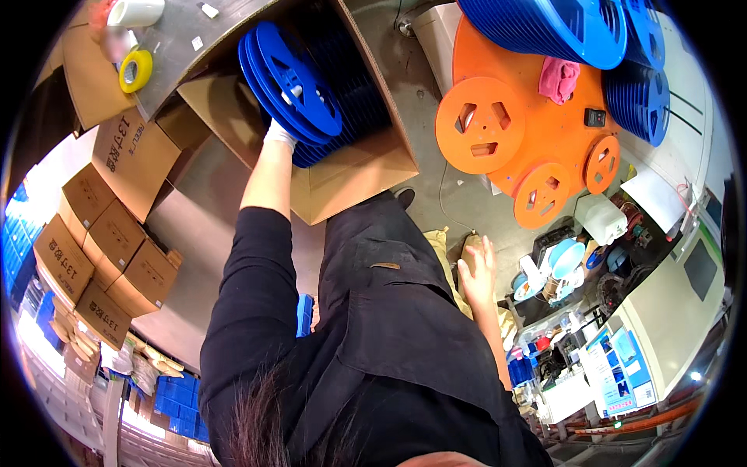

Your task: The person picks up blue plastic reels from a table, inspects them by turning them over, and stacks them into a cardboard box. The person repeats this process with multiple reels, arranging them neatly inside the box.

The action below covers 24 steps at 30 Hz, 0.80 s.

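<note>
My left hand, in a white glove, is at the near rim of a blue plastic reel. It grips the reel, with most of its fingers hidden behind the flange. This reel leans at the left end of a packed row of blue reels inside an open cardboard box. White shows through the reel's central openings, too small to make out. Held away from the box, my bare right hand hangs open beside my right thigh, fingers apart, with nothing in it.
On the right, an orange table with round orange discs bears stacks of blue reels and a pink cloth. A metal table with yellow tape stands upper left. Cardboard boxes are piled left.
</note>
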Each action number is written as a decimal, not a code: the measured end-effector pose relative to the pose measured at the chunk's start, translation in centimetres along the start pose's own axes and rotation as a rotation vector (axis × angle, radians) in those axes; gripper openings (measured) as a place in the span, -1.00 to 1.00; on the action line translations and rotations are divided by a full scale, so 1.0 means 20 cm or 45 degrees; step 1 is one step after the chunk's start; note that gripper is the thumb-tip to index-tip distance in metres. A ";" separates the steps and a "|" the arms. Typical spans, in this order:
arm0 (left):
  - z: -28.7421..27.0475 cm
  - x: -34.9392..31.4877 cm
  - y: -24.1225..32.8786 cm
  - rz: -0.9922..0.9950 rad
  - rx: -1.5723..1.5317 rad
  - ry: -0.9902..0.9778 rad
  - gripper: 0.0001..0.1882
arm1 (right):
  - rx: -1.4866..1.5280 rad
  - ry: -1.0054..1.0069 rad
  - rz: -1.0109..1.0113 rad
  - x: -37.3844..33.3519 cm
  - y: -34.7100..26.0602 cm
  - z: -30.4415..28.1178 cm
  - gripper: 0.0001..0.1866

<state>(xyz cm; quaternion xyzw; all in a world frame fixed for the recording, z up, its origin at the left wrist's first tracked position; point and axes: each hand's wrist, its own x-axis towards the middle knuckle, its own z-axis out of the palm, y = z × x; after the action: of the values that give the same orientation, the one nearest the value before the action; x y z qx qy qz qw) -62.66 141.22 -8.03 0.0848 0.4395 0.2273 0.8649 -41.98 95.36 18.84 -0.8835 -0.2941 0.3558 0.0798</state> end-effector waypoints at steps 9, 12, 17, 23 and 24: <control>-0.04 0.30 0.07 -0.121 -0.226 0.048 -0.52 | 0.087 -0.140 0.089 0.09 -0.07 -0.01 -0.64; -0.10 0.30 0.02 -0.146 -0.319 0.113 -0.52 | 0.031 -0.175 0.085 0.17 -0.09 -0.05 -0.64; -0.18 -0.06 -0.22 -0.181 0.122 0.817 -0.24 | 0.101 -0.224 0.021 0.34 -0.17 -0.08 -0.61; -0.61 -0.57 -0.69 -0.344 0.139 0.591 -0.42 | 0.071 -0.232 -0.228 0.71 -0.36 -0.30 -0.52; -0.82 -0.59 -0.78 -0.409 0.254 0.537 -0.44 | 0.197 -0.215 -0.200 0.79 -0.40 -0.38 -0.50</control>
<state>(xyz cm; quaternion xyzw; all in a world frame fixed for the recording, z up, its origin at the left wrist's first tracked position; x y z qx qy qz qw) -76.81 121.05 -14.82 0.0495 0.6377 0.0555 0.7667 -31.49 111.60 18.05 -0.8159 -0.3396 0.4433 0.1502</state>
